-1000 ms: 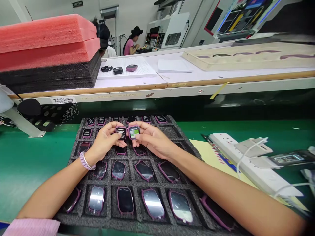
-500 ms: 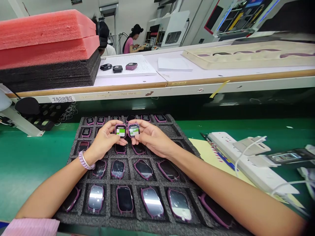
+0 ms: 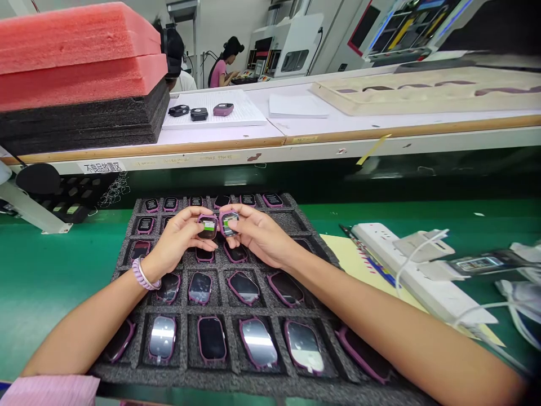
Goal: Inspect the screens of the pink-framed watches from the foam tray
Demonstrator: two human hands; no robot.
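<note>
Above a dark foam tray [image 3: 181,373], my two hands hold a pair of purple-rimmed smartwatch bodies side by side. My left hand [image 3: 180,239] is closed on the left watch body [image 3: 207,231], its thumb on the lit screen. My right hand [image 3: 257,234] grips the right watch body [image 3: 229,224], thumb resting on its screen. Green and white bands show on both displays. Below them, the tray's compartments hold more purple watch bodies, such as a dark-screened one [image 3: 212,338]. In the back row, small white text shows on several screens, including one watch [image 3: 273,199].
Right of the tray lie a yellow sheet [image 3: 338,245], pens, and a white power strip [image 3: 416,270] with cables. A shelf [image 3: 296,127] behind bears red and black foam blocks [image 3: 84,62], three watch bodies, papers and a cream tray [image 3: 406,101]. Two people are farther back.
Both thumbs have moved up over the screens, and the displays have changed, with green bands now higher up. The view has shifted slightly. Both watch bodies stay in my hands.
</note>
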